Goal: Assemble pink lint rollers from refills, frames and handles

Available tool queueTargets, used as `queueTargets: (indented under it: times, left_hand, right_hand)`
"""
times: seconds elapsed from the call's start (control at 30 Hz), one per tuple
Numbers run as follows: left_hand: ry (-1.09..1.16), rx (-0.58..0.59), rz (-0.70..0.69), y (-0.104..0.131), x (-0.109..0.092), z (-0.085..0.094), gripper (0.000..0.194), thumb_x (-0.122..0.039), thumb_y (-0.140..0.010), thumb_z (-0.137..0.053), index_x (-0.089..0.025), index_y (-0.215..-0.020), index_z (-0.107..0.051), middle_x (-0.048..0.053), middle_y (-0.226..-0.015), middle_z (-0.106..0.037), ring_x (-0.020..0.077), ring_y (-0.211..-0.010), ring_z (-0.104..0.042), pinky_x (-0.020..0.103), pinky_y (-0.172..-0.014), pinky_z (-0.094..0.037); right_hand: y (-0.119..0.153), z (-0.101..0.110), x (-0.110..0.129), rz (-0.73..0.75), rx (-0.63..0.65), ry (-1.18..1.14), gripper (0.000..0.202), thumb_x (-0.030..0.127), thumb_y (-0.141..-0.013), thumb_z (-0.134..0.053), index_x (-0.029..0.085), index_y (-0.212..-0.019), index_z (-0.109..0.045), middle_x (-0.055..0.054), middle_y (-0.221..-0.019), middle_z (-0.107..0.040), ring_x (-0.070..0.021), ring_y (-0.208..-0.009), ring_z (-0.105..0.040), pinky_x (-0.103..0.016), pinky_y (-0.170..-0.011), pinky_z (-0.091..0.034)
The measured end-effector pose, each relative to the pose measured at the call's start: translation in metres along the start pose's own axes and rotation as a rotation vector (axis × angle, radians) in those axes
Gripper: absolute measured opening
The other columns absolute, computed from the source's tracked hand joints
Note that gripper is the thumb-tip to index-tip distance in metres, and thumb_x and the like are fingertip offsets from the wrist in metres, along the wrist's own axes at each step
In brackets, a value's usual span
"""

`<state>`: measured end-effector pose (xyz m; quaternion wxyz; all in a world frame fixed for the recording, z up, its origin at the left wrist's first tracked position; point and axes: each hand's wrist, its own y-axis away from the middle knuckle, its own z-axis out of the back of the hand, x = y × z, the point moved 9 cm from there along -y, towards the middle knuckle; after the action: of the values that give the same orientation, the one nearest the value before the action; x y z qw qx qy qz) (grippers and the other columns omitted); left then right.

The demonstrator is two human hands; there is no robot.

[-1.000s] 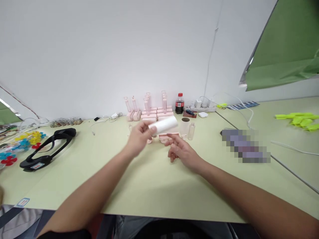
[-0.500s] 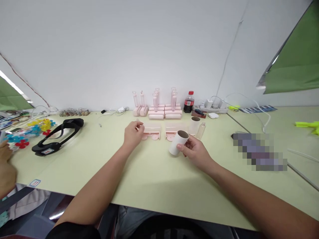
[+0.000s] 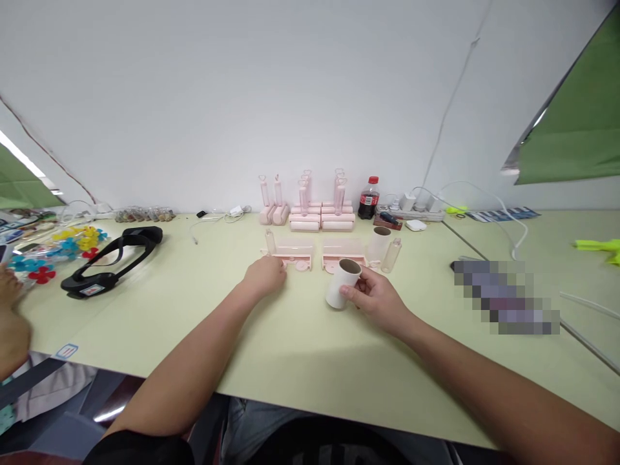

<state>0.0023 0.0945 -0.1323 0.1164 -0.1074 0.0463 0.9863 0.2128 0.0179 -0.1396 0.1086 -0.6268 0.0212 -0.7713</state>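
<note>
My right hand [image 3: 380, 297] grips a white paper roll [image 3: 335, 292] with a brown cardboard core, tilted slightly just above or on the table; I cannot tell if it touches. My left hand [image 3: 265, 278] is closed, knuckles up, beside the left pink open case [image 3: 303, 263]; what its fingers hold, if anything, is hidden. A second pink open case [image 3: 343, 248] lies to the right, partly behind the held roll. Behind my right hand stand another white roll [image 3: 378, 247] and a clear handle [image 3: 391, 256]. A similar clear handle [image 3: 270, 241] stands behind my left hand.
Several pink lint rollers [image 3: 322, 219] with clear handles line the wall beside a cola bottle [image 3: 369, 199]. A black headset strap [image 3: 113, 265] and plastic flowers [image 3: 72, 248] lie left, near another person's hand [image 3: 8, 287]. A power strip [image 3: 416, 213] sits back right.
My left hand has come down and nearer to me, turning knuckles up, which uncovers the left clear handle. The roll in my right hand has shifted slightly left and lower and stands more upright.
</note>
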Motion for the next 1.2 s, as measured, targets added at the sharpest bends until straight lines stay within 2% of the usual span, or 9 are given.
queueTargets:
  times: [0.23,0.33,0.47,0.63,0.73,0.83,0.97,1.07,1.2]
  left_hand:
    - [0.032,0.070,-0.042,0.012,-0.013,-0.006,0.007,-0.023,-0.071,-0.060,-0.021,-0.075,-0.065,0.007,-0.087,-0.069,0.0233,-0.075,-0.062,0.029,-0.058,-0.039]
    - [0.059,0.091,-0.136,0.020,-0.028,-0.011,0.007,-0.019,-0.070,-0.057,-0.021,-0.067,-0.064,0.007,-0.089,-0.066,0.0214,-0.073,-0.061,0.030,-0.059,-0.039]
    - [0.078,0.073,-0.257,0.028,-0.043,-0.011,0.012,-0.016,-0.073,-0.053,-0.019,-0.064,-0.061,0.009,-0.097,-0.063,0.0218,-0.079,-0.060,0.030,-0.061,-0.040]
    - [0.144,0.075,-0.268,0.030,-0.046,-0.007,0.014,-0.025,-0.081,-0.050,-0.020,-0.069,-0.054,0.005,-0.075,-0.063,0.0192,-0.065,-0.055,0.029,-0.056,-0.035]
    - [0.418,0.026,-0.324,0.030,-0.053,0.001,0.011,-0.032,-0.081,-0.056,-0.021,-0.084,-0.057,0.002,-0.080,-0.063,0.0173,-0.069,-0.056,0.028,-0.059,-0.040]
    - [0.728,-0.073,-0.351,0.029,-0.055,0.010,0.025,-0.035,-0.078,-0.065,-0.021,-0.099,-0.061,0.001,-0.086,-0.061,0.0141,-0.071,-0.056,0.026,-0.064,-0.043]
    - [1.013,-0.214,-0.377,0.032,-0.057,0.020,0.020,-0.036,-0.076,-0.069,-0.019,-0.084,-0.063,0.002,-0.085,-0.058,0.0130,-0.073,-0.055,0.026,-0.067,-0.045]
    - [1.047,-0.308,-0.522,0.045,-0.069,0.029,0.015,-0.031,-0.077,-0.071,-0.019,-0.078,-0.062,0.003,-0.087,-0.058,0.0148,-0.081,-0.058,0.030,-0.077,-0.047]
    - [0.899,-0.359,-0.660,0.064,-0.086,0.033,0.007,-0.025,-0.080,-0.068,-0.020,-0.079,-0.063,0.006,-0.095,-0.064,0.0182,-0.096,-0.061,0.034,-0.090,-0.046]
  right_hand:
    - [0.001,0.000,-0.003,-0.008,-0.002,0.017,0.038,0.048,-0.078,-0.069,0.020,-0.102,-0.060,0.001,-0.072,-0.055,-0.0155,-0.062,-0.049,-0.027,-0.054,-0.038]
    - [0.000,-0.001,-0.005,-0.011,0.010,0.008,0.038,0.047,-0.079,-0.069,0.021,-0.104,-0.060,0.000,-0.077,-0.058,-0.0168,-0.067,-0.053,-0.028,-0.057,-0.041]
    - [0.000,-0.002,-0.005,-0.003,0.004,0.006,0.035,0.044,-0.079,-0.068,0.021,-0.103,-0.061,-0.003,-0.088,-0.064,-0.0204,-0.080,-0.059,-0.031,-0.069,-0.047]
    - [0.000,-0.003,-0.002,-0.018,0.015,0.153,0.034,0.043,-0.080,-0.067,0.020,-0.104,-0.062,-0.005,-0.096,-0.066,-0.0226,-0.086,-0.061,-0.034,-0.074,-0.048]
    - [0.000,-0.006,0.001,-0.008,0.055,0.264,0.030,0.040,-0.081,-0.065,0.020,-0.102,-0.063,-0.005,-0.096,-0.066,-0.0220,-0.085,-0.060,-0.036,-0.074,-0.048]
    - [0.002,-0.011,0.004,0.024,0.098,0.266,0.027,0.037,-0.081,-0.065,0.021,-0.103,-0.063,-0.004,-0.097,-0.067,-0.0223,-0.088,-0.060,-0.037,-0.078,-0.048]
    - [0.004,-0.015,0.008,0.071,0.132,0.273,0.027,0.035,-0.081,-0.066,0.022,-0.105,-0.063,-0.005,-0.102,-0.067,-0.0236,-0.093,-0.059,-0.039,-0.083,-0.046]
    - [0.006,-0.017,0.014,0.120,0.140,0.332,0.030,0.037,-0.082,-0.066,0.023,-0.109,-0.063,-0.005,-0.103,-0.067,-0.0237,-0.093,-0.059,-0.038,-0.082,-0.045]
    - [0.009,-0.019,0.022,0.170,0.136,0.421,0.028,0.039,-0.082,-0.065,0.023,-0.106,-0.064,-0.005,-0.097,-0.065,-0.0223,-0.086,-0.058,-0.035,-0.076,-0.044]
